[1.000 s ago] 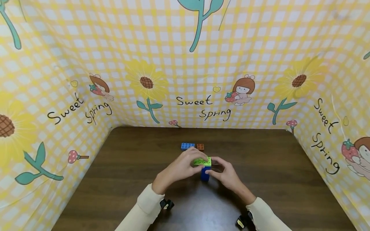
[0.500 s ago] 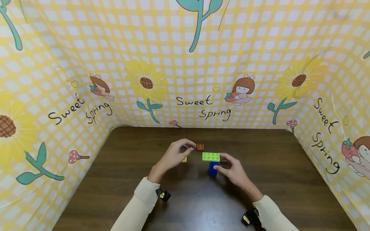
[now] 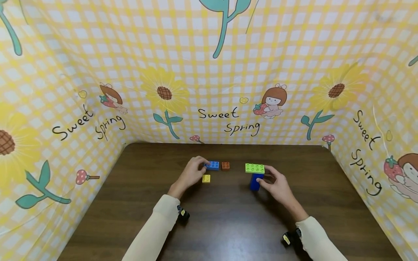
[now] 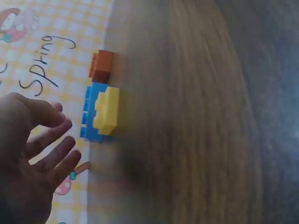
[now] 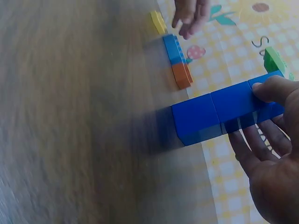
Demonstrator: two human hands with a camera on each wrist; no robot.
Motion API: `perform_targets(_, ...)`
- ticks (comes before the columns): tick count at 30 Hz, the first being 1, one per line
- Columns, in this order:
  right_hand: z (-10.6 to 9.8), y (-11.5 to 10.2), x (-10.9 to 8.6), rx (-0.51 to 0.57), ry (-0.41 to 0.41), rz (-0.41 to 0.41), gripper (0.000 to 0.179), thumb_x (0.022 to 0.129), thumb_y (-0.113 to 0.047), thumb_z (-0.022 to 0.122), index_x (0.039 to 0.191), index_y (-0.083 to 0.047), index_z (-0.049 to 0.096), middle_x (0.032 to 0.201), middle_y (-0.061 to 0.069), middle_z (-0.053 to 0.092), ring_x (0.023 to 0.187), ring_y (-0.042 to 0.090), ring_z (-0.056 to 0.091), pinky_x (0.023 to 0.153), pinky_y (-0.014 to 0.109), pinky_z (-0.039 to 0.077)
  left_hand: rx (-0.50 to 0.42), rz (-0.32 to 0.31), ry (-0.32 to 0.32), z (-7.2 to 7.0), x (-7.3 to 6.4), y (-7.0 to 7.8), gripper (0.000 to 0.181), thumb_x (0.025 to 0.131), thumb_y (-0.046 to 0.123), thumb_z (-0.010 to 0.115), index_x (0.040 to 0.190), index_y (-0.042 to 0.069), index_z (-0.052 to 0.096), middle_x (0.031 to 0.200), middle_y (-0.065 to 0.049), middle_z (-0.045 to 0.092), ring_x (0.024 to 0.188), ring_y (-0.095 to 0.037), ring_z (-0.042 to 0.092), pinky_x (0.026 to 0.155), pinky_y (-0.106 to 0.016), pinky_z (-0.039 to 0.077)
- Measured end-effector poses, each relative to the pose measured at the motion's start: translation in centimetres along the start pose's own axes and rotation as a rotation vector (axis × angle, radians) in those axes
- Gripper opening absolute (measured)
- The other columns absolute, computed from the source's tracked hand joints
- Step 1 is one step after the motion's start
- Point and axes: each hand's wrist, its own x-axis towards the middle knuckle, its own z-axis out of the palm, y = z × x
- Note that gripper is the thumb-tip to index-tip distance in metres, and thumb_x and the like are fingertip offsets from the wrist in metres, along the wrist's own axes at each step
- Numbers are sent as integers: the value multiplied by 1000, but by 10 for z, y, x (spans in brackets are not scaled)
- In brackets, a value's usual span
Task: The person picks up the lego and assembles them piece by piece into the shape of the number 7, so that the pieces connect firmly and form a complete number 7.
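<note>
My right hand (image 3: 277, 185) grips a tower of dark blue toy building bricks (image 5: 219, 112) between thumb and fingers. Across its top lies a bright green brick (image 3: 254, 168), overhanging to the left. My left hand (image 3: 190, 174) hovers by the left end of a lighter blue brick (image 3: 213, 166), fingers loosely bent with nothing between them in the left wrist view. Just in front of that brick sits a small yellow brick (image 3: 206, 178). A small orange-brown brick (image 3: 225, 166) lies close to the blue one's right end.
The loose bricks lie on a dark wooden table (image 3: 215, 224) toward its far side. A yellow-checked cloth (image 3: 215, 90) with printed flowers rises behind the table and along both sides. Both wrists carry small black cameras (image 3: 183, 214).
My left hand let go of the green-topped tower and moved left to the lighter blue brick, uncovering the yellow brick. My right hand carried the tower to the right and slightly away.
</note>
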Motion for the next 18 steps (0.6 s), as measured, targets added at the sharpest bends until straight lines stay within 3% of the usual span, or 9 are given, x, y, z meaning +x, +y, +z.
perform_targets(4,-4,2,2,0,12,21,48,95,-4,79,139,1,62,131,24,68,122,40,66,104,47,58,31,-21,-17,4,3,-8,23,104,1,62,123,5,74,137,-13,64,131,-36,56,109,-56,49)
perform_targets(11,-4,1,0,12,-6,12,54,96,-4,78,144,1,54,137,23,63,128,39,62,110,54,52,74,6,-129,12,3,-11,31,106,1,59,135,6,69,158,-13,54,148,-37,49,117,-56,46)
perform_targets(14,-6,-2,-1,22,33,-62,64,94,3,77,151,1,47,146,22,57,131,26,59,113,41,51,96,-7,-123,13,3,-11,29,106,3,64,134,9,70,152,-11,56,142,-36,54,114,-54,49)
perform_targets(18,-8,-14,-3,80,203,-244,66,89,17,74,149,5,48,147,25,54,127,13,55,108,22,46,91,-35,-92,11,2,-13,22,104,7,69,125,11,72,138,-9,58,127,-32,62,105,-51,54)
